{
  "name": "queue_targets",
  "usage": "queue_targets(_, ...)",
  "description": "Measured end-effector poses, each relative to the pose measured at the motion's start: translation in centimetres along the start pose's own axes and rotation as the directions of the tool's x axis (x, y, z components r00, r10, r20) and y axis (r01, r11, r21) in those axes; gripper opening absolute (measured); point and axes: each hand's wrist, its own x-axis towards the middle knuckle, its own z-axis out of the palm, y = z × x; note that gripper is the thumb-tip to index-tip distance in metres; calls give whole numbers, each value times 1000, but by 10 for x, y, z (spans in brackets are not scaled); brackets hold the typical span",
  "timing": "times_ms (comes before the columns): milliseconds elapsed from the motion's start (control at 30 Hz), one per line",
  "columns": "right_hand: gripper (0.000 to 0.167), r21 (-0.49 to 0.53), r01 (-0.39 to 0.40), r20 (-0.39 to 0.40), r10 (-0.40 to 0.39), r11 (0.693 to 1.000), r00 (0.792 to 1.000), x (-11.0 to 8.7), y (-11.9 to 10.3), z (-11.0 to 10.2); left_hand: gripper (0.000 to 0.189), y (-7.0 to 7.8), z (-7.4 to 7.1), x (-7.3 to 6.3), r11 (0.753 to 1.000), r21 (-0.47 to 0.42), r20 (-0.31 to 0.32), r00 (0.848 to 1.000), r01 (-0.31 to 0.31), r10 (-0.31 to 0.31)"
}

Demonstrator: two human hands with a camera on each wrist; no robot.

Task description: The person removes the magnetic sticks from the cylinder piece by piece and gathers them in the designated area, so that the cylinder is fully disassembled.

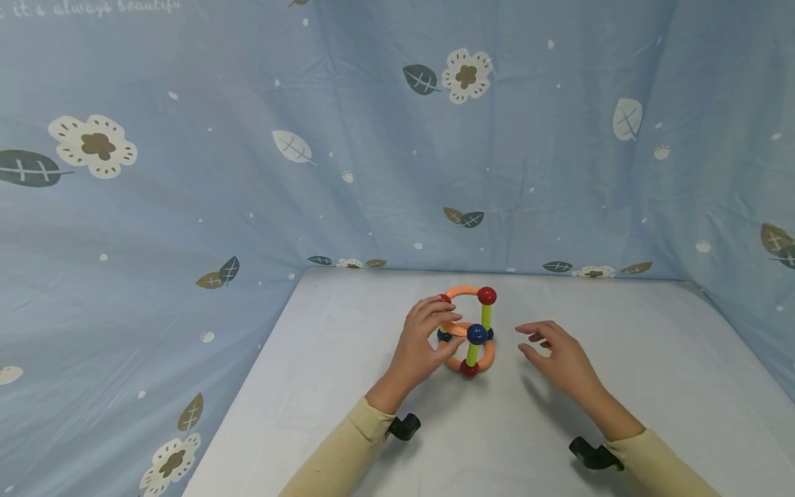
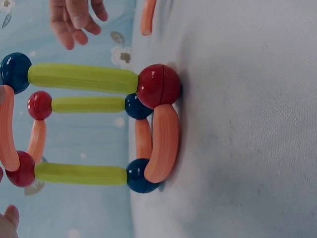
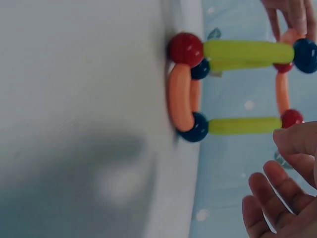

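Observation:
A toy frame of balls and sticks stands upright on the table. Three yellow-green sticks (image 1: 486, 317) rise between an upper and a lower ring of curved orange sticks, with red balls (image 1: 487, 295) and blue balls (image 1: 477, 334) at the corners. My left hand (image 1: 417, 348) pinches the upper curved orange stick (image 1: 456, 329) beside the front blue ball, thumb in front and fingers over the left red ball. To the right, my right hand (image 1: 559, 359) hovers apart from the frame, fingers loosely bent, holding nothing. In the right wrist view its thumb (image 3: 297, 139) overlaps a red ball.
A white table (image 1: 348, 304) bears the toy, and a blue patterned cloth (image 1: 373, 172) hangs behind and at the sides. In the left wrist view another orange stick (image 2: 147, 17) lies on the table. Both wrists carry black cameras (image 1: 405, 427).

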Motion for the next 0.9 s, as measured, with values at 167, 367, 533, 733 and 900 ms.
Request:
queue_targets(167,36,32,37,20,-38,999,999,1,-11,0,34,-2,-2,0,1000,-22,-5,1000,-6,6)
queue_targets(367,38,125,89,37,-94,988,995,5,-23,2,35,-5,-4,0,1000,-11,24,999,24,-24)
queue_targets(533,38,222,130,48,-144,966,988,8,-32,4,34,-5,-6,0,998,-38,54,997,48,-46)
queue_targets(733,42,330,171,30,-191,928,981,9,-42,11,31,-5,-6,0,998,-44,59,998,37,-34)
queue_targets(900,45,354,204,12,-222,913,975,10,-47,18,29,-6,-5,0,999,-46,52,999,15,-12)
